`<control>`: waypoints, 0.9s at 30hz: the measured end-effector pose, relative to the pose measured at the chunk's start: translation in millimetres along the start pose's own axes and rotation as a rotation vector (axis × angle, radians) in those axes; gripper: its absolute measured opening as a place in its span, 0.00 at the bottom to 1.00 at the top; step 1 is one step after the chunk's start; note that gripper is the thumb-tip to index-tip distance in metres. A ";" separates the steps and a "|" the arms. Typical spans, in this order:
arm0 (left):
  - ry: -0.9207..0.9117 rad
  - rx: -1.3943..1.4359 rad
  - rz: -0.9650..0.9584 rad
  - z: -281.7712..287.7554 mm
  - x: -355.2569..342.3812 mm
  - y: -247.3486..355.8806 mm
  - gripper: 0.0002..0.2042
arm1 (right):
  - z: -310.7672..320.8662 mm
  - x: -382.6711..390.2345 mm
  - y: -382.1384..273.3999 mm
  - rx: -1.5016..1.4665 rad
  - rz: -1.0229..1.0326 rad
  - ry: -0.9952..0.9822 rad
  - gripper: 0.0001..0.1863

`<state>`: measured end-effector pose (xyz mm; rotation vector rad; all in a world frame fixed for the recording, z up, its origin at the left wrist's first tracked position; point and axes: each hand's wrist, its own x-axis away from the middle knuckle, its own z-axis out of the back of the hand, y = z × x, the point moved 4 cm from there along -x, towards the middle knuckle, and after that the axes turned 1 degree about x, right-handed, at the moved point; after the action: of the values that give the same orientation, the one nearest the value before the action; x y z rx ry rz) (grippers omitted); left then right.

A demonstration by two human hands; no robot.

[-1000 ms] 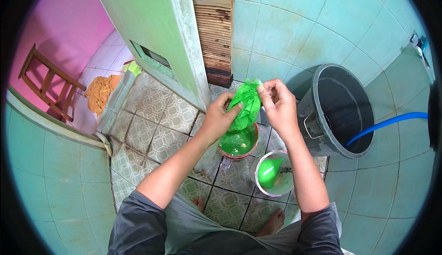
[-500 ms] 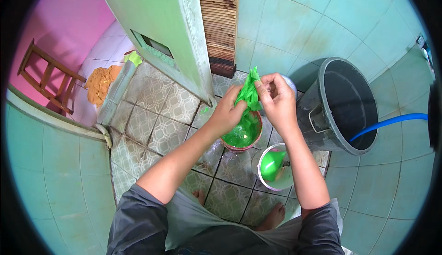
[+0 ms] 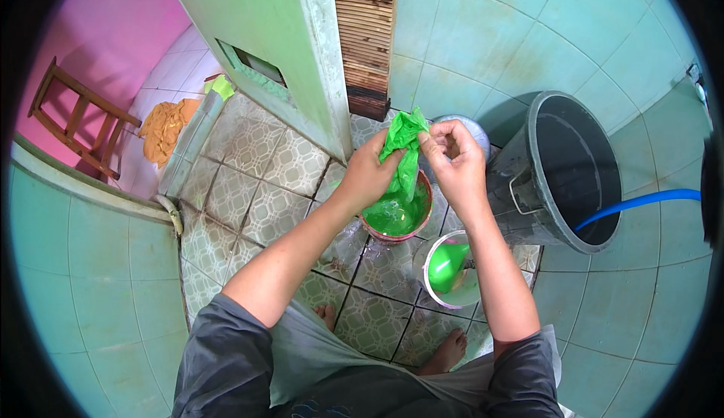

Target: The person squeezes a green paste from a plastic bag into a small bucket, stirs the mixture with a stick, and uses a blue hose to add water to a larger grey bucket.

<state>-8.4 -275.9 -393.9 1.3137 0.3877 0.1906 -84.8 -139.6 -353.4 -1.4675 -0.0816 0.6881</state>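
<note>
A crumpled, wet-looking bright green sheet [image 3: 405, 137] hangs between my hands; whether it is thin cloth or plastic I cannot tell. My left hand [image 3: 368, 176] is closed round its left side. The fingertips of my right hand [image 3: 458, 163] pinch its right edge. Its lower end dangles over a small reddish-rimmed pail [image 3: 393, 238] that holds green liquid [image 3: 388, 220]. Nearer to me, on the right, stands a white bucket [image 3: 473, 294] with a smooth bright green object [image 3: 446, 267] in it, partly hidden by my right forearm.
At right, a large grey bin [image 3: 509, 210] has a blue hose [image 3: 645, 202] running into it. A pale bluish rounded container [image 3: 475, 133] sits behind my right hand. A green door [image 3: 253, 10] stands ahead. Orange cloth [image 3: 160, 135] and a wooden stool [image 3: 79, 116] lie beyond the left threshold.
The green sheet has spread wider between my hands, and its lower part hangs further down over the pail. My left hand has shifted slightly left.
</note>
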 end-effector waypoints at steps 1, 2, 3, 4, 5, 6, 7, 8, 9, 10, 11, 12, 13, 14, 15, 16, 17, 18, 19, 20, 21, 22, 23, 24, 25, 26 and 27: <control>0.013 0.002 -0.005 0.0 -0.8 0.3 0.17 | 0.4 0.2 -1.8 0.076 0.071 0.016 0.09; 0.013 0.004 -0.005 -0.3 -0.8 0.3 0.17 | -0.8 1.2 -0.2 0.078 0.071 0.017 0.09; 0.051 0.002 -0.025 1.2 -0.5 1.2 0.17 | -2.2 3.5 1.2 0.068 0.091 0.038 0.10; 0.094 -0.003 -0.046 5.0 -0.6 3.7 0.17 | -4.4 5.1 1.7 0.054 0.114 0.057 0.10; 0.097 -0.006 -0.049 6.7 -0.5 4.4 0.17 | -6.1 9.5 2.0 0.050 0.117 0.056 0.10; 0.137 0.014 -0.065 9.9 0.2 5.4 0.15 | -10.5 16.4 5.5 0.099 0.034 -0.021 0.10; 0.176 0.038 -0.085 12.3 -0.8 7.5 0.14 | -13.5 21.6 9.2 0.152 -0.047 -0.097 0.10; 0.176 0.040 -0.090 13.1 -2.5 8.7 0.14 | -13.2 25.7 15.5 0.155 -0.042 -0.095 0.10; 0.154 0.050 -0.100 13.6 -4.2 10.0 0.13 | -14.8 29.7 29.0 0.083 -0.111 -0.150 0.09; 0.134 0.060 -0.105 14.7 -4.2 10.1 0.13 | -17.3 31.4 35.1 0.008 -0.185 -0.208 0.08; 0.137 0.062 -0.106 16.4 -4.1 10.4 0.13 | -12.3 30.0 39.3 0.160 -0.239 -0.181 0.07; 0.140 0.027 -0.099 17.9 -3.9 10.9 0.13 | -11.1 28.4 39.4 0.164 -0.238 -0.183 0.07; 0.139 -0.016 -0.092 16.8 -4.3 12.4 0.13 | -6.7 26.6 35.6 0.137 -0.310 -0.140 0.07; 0.137 -0.020 -0.094 14.2 -5.0 10.3 0.13 | -2.2 25.4 32.9 0.110 -0.381 -0.097 0.07; 0.133 0.015 -0.079 10.4 -5.9 4.8 0.13 | 2.1 24.4 31.5 0.181 -0.412 -0.090 0.07; 0.135 0.053 -0.064 10.5 -5.5 4.3 0.13 | -1.4 24.9 26.9 0.182 -0.411 -0.092 0.07; 0.137 0.053 -0.064 10.6 -3.9 4.6 0.13 | -7.7 24.9 13.9 0.270 -0.205 -0.095 0.06; 0.107 0.222 0.021 9.2 -1.8 1.6 0.13 | -13.4 26.8 3.2 0.353 0.002 -0.097 0.05; 0.071 0.399 0.101 5.4 -2.1 2.7 0.13 | -16.9 29.5 4.2 0.327 0.148 -0.151 0.11; 0.069 0.404 0.096 5.7 -3.8 6.0 0.13 | -17.1 30.7 9.3 0.334 0.152 -0.150 0.11; 0.045 0.354 0.106 6.2 -5.7 8.6 0.14 | -17.3 31.1 16.2 0.228 0.079 -0.168 0.15; 0.027 0.298 0.121 8.1 -5.7 8.5 0.16 | -21.5 31.1 19.0 0.114 0.005 -0.190 0.19; 0.031 0.295 0.120 8.6 -5.3 8.3 0.16 | -23.5 29.8 24.6 -0.065 -0.171 -0.138 0.27; 0.053 0.281 0.156 8.7 -4.3 6.7 0.17 | -27.8 30.0 21.7 -0.068 -0.170 -0.141 0.27; 0.072 0.269 0.192 8.4 -2.8 4.7 0.17 | -33.1 31.0 13.1 0.061 -0.054 -0.168 0.29; 0.069 0.270 0.192 6.4 -1.3 7.8 0.17 | -37.8 32.9 2.2 0.193 0.063 -0.191 0.31; 0.038 0.438 0.240 2.4 1.7 10.3 0.17 | -42.3 38.4 -4.2 0.314 -0.057 -0.217 0.25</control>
<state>-5.1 -274.9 -383.8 1.7920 0.3119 0.3460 -33.0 -158.5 -368.9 -1.0836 -0.1735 0.7742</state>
